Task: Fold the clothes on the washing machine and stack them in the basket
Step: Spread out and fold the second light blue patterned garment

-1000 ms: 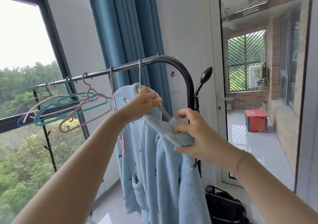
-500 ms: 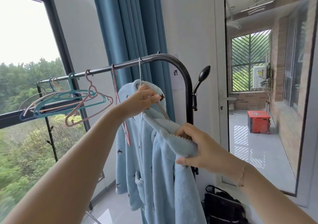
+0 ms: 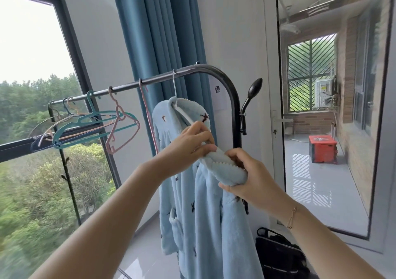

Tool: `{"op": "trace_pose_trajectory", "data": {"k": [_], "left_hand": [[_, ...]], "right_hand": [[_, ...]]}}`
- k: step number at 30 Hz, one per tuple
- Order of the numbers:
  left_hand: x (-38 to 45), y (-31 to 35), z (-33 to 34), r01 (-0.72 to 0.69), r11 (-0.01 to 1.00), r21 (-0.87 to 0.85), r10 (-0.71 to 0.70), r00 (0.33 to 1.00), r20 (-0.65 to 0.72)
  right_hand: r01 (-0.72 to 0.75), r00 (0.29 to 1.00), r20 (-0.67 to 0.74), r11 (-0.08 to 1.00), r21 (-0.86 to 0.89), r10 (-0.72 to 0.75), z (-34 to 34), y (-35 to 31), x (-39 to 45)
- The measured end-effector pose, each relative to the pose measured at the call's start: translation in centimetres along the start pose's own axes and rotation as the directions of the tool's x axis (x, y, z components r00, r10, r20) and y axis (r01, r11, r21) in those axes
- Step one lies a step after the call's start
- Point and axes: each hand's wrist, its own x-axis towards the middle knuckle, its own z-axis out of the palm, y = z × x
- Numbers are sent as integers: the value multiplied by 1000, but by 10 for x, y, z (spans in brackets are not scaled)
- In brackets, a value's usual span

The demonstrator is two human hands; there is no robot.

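A light blue fleece robe with small dark motifs hangs from a white hanger on the black clothes rail. My left hand pinches the bared arm of that hanger just below the collar. My right hand grips the robe's scalloped collar edge, pulled down off the hanger's right end. No washing machine or basket is in view.
Several bare hangers in teal, pink and blue crowd the rail's left part. A blue curtain hangs behind. A black bag sits on the floor at the right. A glass door shows a balcony with a red box.
My right hand has drawn the collar further down off the hanger's right end. My left hand slid down the hanger arm, which now shows bare.
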Motion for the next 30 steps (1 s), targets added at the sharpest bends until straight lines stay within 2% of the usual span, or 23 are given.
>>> {"op": "trace_pose_trajectory", "data": {"k": [6,11,15,19,23,30], "left_hand": [[6,-6,-7,2,1000,-30,-1,1000,11],[8,-4,-10,-11,997,-70,11,1000,7],[9,-2,-11,0,996,-91,0,1000,-5],[9,-1,-10,0,995,-96,-3,1000,-31],[9,1,-8,-20,993,-113,15,999,-40],[10,12,-13,-6,989,-146,5,1000,-6]], "right_hand": [[79,997,-8,997,-15,-79,6,0,-9],[186,982,-1,957,-222,-191,10,7,-31],[250,962,-23,915,-318,-271,15,10,-36],[290,955,28,901,-324,-297,5,13,-32],[269,953,-49,905,-329,-300,2,21,-34],[442,819,-182,800,-406,-544,8,31,-39]]}}
